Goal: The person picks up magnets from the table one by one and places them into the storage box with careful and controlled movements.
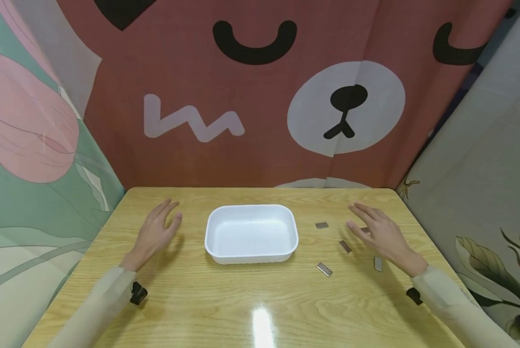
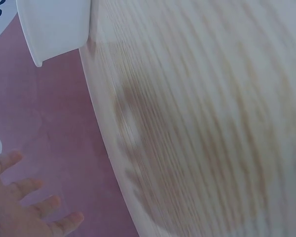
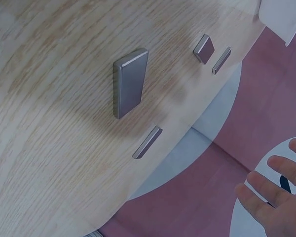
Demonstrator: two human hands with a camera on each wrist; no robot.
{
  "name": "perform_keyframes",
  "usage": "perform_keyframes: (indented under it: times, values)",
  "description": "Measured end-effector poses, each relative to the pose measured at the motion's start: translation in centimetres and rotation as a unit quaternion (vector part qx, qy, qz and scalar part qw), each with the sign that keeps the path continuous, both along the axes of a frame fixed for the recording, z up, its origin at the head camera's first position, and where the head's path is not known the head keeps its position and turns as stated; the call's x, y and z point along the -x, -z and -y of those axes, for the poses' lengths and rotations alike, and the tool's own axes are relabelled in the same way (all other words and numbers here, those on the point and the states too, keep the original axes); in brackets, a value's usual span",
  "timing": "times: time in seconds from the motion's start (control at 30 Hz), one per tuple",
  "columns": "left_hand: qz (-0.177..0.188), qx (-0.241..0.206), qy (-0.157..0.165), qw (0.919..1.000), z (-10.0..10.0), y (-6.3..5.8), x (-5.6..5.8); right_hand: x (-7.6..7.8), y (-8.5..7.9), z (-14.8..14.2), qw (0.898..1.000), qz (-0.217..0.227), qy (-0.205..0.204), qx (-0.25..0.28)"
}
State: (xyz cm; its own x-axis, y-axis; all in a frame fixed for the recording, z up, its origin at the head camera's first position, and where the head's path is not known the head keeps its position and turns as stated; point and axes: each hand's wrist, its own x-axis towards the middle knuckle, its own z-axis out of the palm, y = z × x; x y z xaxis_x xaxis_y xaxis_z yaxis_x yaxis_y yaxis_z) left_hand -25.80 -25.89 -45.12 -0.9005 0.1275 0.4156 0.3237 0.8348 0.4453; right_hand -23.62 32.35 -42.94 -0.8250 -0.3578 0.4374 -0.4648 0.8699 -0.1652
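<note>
Several small, flat, shiny metal blocks lie scattered on the right half of the table, among them one at the back, one nearer the front and one by the right wrist. My right hand hovers above them with its fingers loosely extended, holding nothing; it partly hides one block. In the right wrist view a grey metal block looks smooth and rectangular. A white plastic tray stands mid-table, its inside bare. To its left my left hand hangs over the wood, fingers spread, touching nothing.
The wood-grain table reaches back to a reddish-brown curtain printed with a bear face. Patterned cloth hangs along the left side, and pale floral cloth along the right. Dark wrist devices sit on both sleeves.
</note>
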Motion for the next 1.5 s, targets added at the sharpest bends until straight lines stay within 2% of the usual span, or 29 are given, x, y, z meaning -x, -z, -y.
perform_keyframes:
  times: [0.97, 1.5]
  values:
    - [0.019, -0.019, 0.004, 0.9996, -0.5, 0.2, -0.3, -0.8, 0.4, 0.7, 0.999, -0.032, -0.028, -0.010]
    - [0.010, -0.025, 0.010, 0.9996, -1.1, 0.2, -0.1, -2.0, 0.7, 1.4, 0.999, -0.025, -0.033, -0.006]
